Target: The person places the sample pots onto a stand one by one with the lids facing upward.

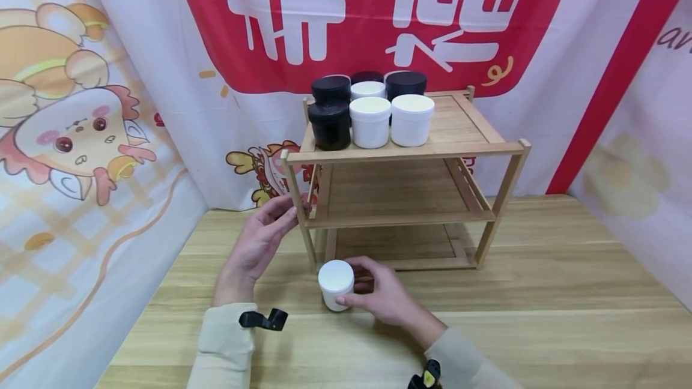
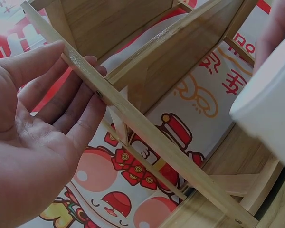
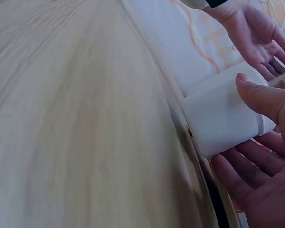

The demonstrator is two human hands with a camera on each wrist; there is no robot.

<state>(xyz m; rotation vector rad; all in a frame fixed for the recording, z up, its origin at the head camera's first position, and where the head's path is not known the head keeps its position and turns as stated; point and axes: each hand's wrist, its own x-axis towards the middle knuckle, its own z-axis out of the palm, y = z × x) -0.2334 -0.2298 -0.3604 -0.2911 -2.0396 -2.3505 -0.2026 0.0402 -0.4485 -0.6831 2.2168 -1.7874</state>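
My right hand (image 1: 381, 294) grips a white lidded jar (image 1: 336, 286) from its right side, low in front of the rack. The right wrist view shows the thumb on one side of the jar (image 3: 223, 114) and fingers beneath its other side. My left hand (image 1: 263, 236) is at the front left post of a three-tier wooden rack (image 1: 394, 221). Seen from the left wrist, the thumb lies against the post (image 2: 147, 137) and the fingertips reach behind it, steadying hold on the wood.
On the rack's top tier stand white jars (image 1: 370, 125) and black jars (image 1: 331, 128), several in all, grouped at the left. The two lower tiers are bare wood. Printed cloth (image 1: 259, 77) hangs behind and beside the wooden table (image 1: 567, 329).
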